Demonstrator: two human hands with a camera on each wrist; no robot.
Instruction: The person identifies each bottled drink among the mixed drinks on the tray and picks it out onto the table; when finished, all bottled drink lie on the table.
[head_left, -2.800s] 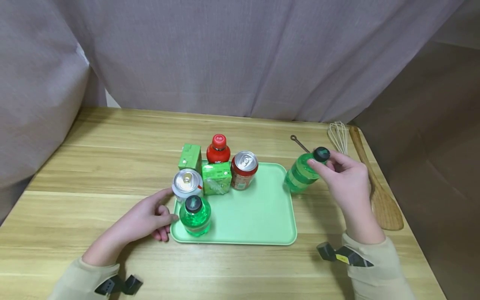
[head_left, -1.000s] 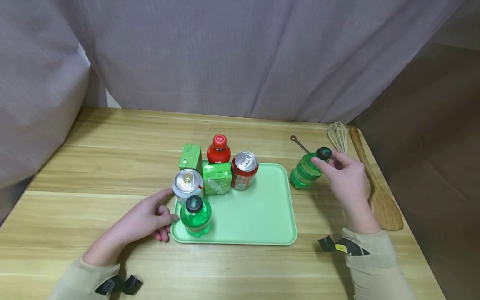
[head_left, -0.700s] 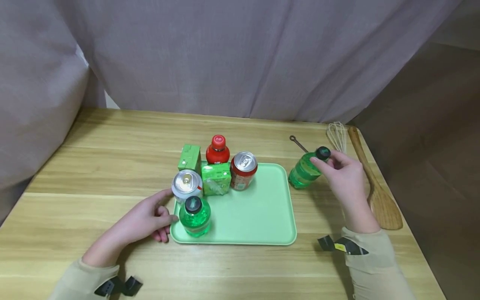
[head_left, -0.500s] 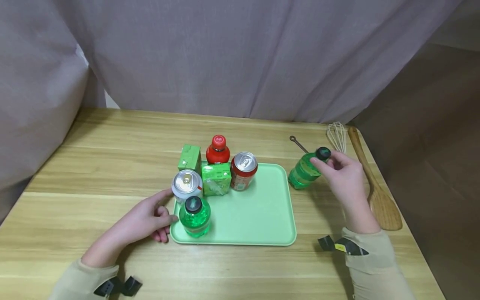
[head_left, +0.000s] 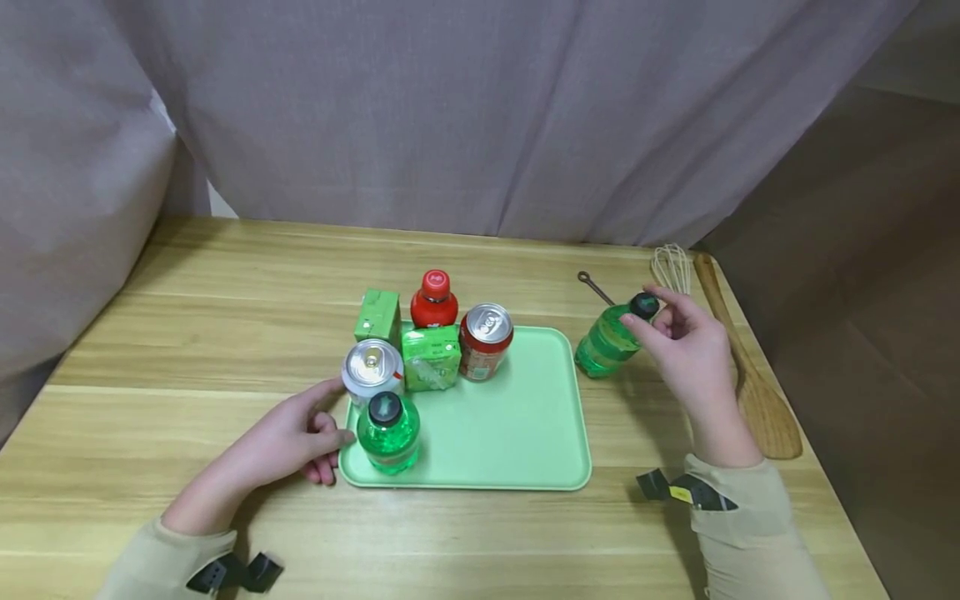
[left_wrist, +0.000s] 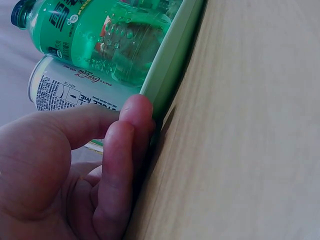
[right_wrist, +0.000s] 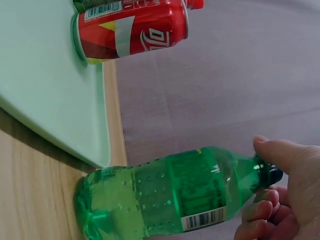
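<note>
The left hand [head_left: 300, 437] pinches the tray's [head_left: 502, 442] left rim. The right hand [head_left: 690, 354] is loosely parted around the cap [head_left: 645, 305] of a green bottle [head_left: 606, 343], with a slight gap on one side. That bottle stands on the surface [head_left: 465, 542] just right of the tray. A second bottle [head_left: 388, 437] stands front left on it, before a silver can [head_left: 372, 367].

- A wooden spatula [head_left: 767, 408] lies along the table's right edge, blade toward the front.
- A whisk [head_left: 671, 268] with pale wires lies just beside its handle.
- A thin dark rod [head_left: 596, 288] ends in a ring, its other end hidden.
- Light wood-grain table [head_left: 187, 333].
- Behind it hangs a greyish-mauve curtain [head_left: 360, 108], softly creased.
</note>
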